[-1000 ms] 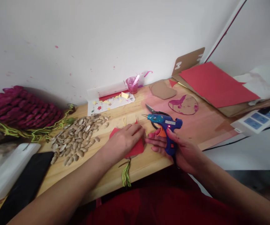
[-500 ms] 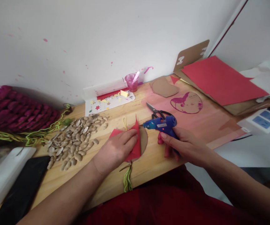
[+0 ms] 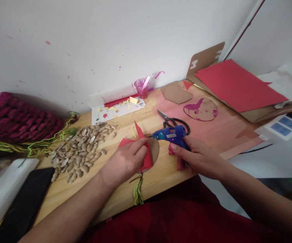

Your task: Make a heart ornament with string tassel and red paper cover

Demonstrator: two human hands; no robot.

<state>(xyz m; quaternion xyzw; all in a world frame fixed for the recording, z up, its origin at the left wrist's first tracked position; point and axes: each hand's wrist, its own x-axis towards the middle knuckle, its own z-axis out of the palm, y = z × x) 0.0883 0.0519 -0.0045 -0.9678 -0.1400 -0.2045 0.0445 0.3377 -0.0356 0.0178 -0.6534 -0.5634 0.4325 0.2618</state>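
Observation:
My right hand (image 3: 196, 153) is wrapped round the handle of a blue glue gun (image 3: 173, 135), its nozzle pointing left. That nozzle hovers close to a round cardboard piece (image 3: 155, 151), partly covered by red paper (image 3: 147, 157). My left hand (image 3: 127, 158) is closed on the folded red paper, pressing it against the cardboard; a narrow pointed strip stands up above the fingers. A yellow loop (image 3: 135, 132) shows behind the paper, and a green and yellow yarn tassel (image 3: 138, 191) hangs below the piece. My fingertips hide part of the fold.
Black-handled scissors (image 3: 173, 122) lie behind the glue gun. Peanut shells (image 3: 83, 152) are heaped on the left. A purple-painted cardboard piece (image 3: 204, 111), red sheets (image 3: 239, 86) and a power strip (image 3: 284, 128) sit to the right. A pink cup (image 3: 141, 90) stands by the wall.
The pointed strip of red paper has tipped over to the left, toward the yellow loop. My left fingers have shifted slightly on the fold. The glue gun stays near the cardboard.

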